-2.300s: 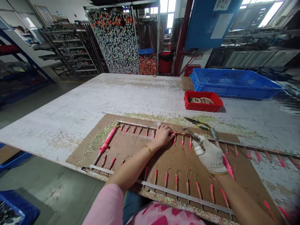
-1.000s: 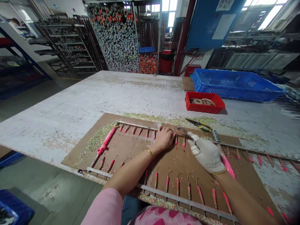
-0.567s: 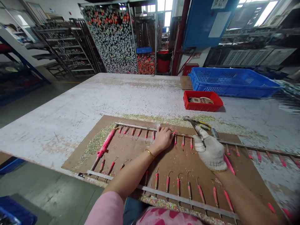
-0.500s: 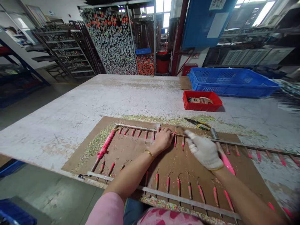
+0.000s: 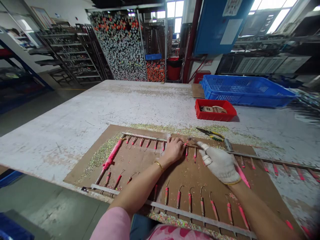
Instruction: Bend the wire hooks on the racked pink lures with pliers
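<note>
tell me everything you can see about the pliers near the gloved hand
The pliers are a small pair with dark metal jaws and yellow and green handles that look like plastic. They lie flat, handles close together, jaws pointing left, on the white table just past the far edge of the brown board, among green-yellow flecks. Nothing holds them; the gloved hand is close by but not touching them.

Bright windows (image 5: 175,20) above concrete floor (image 5: 55,213)

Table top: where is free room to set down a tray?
Free: the white table left of the brown board, and the strip between red tray and board. Crowded: the board, around the left hand and gloved right hand, among pink hooked sticks and pliers.
</note>
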Motion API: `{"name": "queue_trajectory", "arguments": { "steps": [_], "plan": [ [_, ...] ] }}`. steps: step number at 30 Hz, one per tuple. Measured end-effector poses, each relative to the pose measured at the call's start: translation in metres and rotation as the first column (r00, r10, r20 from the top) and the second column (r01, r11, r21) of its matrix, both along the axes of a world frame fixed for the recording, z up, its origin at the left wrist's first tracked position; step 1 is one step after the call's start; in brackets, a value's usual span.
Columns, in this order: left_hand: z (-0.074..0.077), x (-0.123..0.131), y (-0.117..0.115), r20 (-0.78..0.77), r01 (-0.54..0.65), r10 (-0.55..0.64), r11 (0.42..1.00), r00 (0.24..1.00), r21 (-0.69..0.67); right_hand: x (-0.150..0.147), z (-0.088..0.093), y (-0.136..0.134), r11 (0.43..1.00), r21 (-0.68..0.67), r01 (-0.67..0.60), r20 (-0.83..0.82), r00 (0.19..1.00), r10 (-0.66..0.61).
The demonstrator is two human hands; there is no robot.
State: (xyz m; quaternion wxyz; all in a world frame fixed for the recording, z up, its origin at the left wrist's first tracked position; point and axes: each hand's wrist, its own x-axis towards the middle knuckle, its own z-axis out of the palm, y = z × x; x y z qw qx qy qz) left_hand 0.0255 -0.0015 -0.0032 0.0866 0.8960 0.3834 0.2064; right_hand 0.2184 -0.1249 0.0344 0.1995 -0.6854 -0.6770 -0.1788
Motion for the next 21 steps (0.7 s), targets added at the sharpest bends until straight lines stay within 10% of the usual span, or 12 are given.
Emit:
{"name": "queue_trajectory", "arguments": {
  "steps": [8, 12, 17, 21],
  "plan": [
    [0.0001, -0.0003, 0.0018, 0.028, -0.007, 0.007, 1.0, 1.0, -0.026, -0.005, 0.0026, 0.0001, 0.994, -0.089, -0.066, 0.124, 0.989, 0.077],
    [0.0007, -0.0005, 0.0021, 0.035, 0.006, -0.005, 0.999, 0.999, -0.043, -0.0051, 0.0028, -0.0011, 0.992, 0.121, 0.029, 0.069, 0.997, -0.038],
    [0.0018, -0.0018, 0.0013, 0.038, 0.009, -0.007, 0.999, 0.999, -0.048, -0.0063, -0.0019, 0.0033, 0.991, -0.125, -0.057, 0.125, 0.99, 0.073],
    [0.0008, -0.0013, 0.0008, 0.03, 0.01, -0.009, 0.999, 0.999, -0.039, -0.0029, -0.0005, 0.0002, 0.995, 0.088, -0.046, 0.062, 0.997, 0.041]
  ]
}}
